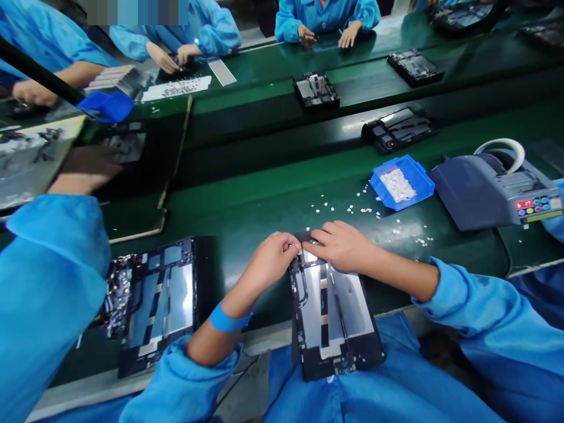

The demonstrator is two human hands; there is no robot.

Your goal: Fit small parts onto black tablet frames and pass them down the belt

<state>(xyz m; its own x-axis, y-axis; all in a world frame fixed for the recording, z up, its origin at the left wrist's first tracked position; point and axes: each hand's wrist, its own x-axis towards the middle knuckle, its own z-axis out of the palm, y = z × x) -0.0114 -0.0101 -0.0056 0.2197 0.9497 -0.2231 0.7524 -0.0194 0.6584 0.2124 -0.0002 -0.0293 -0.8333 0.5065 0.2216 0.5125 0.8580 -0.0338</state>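
Leftmost, a co-worker's blue sleeve [48, 282] fills the near corner, with that person's hand [83, 173] resting on dark material at the worktop's far left. Just right of it, a second open tablet chassis [156, 302] lies flat on the green worktop [264, 205], apart from the person's own hands. The left hand [271, 258], with a blue wrist strap [229, 320] on its forearm, is curled with fingertips pinched together at the top edge of the tablet chassis [330, 317]; whether a small part sits between the fingers cannot be told. The chassis lies at the near edge of the worktop, its lower end overhanging toward the person's lap. The right hand [343, 247] lies palm down on the chassis's upper right corner, fingers bent and meeting the left fingertips, gripping nothing that can be made out. Small white scraps [352, 208] are scattered beyond the hands. Further right stands a blue parts bin [403, 182] holding white pieces, then a grey tape dispenser [489, 188]. Other chassis ride the belts behind.
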